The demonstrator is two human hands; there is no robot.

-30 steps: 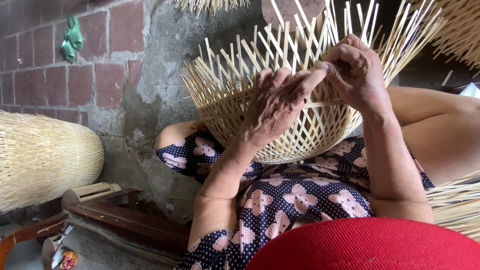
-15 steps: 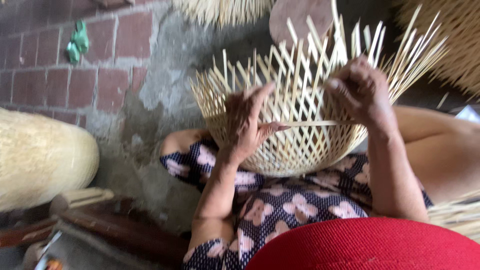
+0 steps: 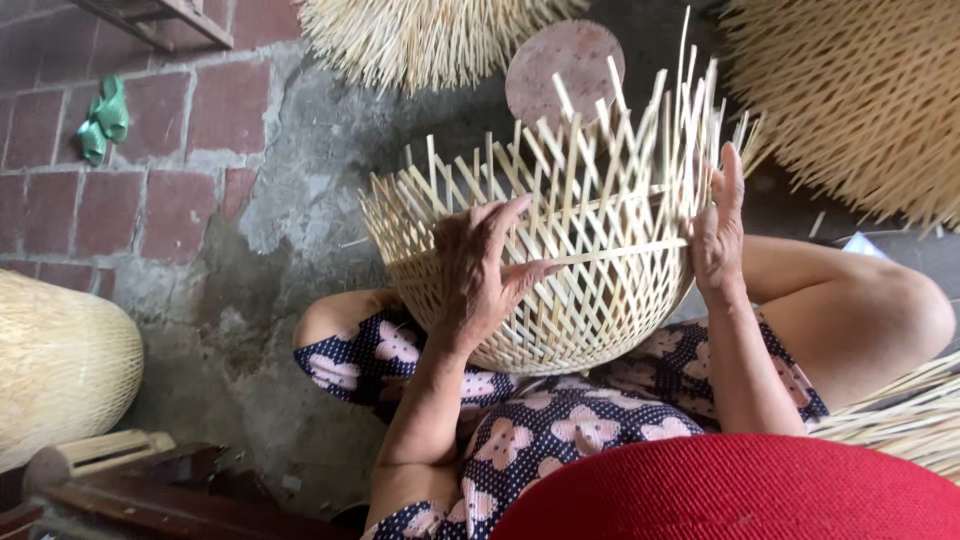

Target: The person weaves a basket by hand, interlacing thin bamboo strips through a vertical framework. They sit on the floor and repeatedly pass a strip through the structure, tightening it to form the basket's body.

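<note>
Your right hand (image 3: 718,235) has slid from the rim to the side of the half-woven pale bamboo basket (image 3: 545,290) on your lap, fingers flat and apart; left hand (image 3: 480,270) pinches the horizontal strip. Keep that strip level and snug.

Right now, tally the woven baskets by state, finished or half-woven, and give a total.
Half-woven basket, held between left hand and right hand: 1
Finished basket, lower left: 1
Spiky-edged baskets, top, upper right and right edge: 3
Total: 5
</note>
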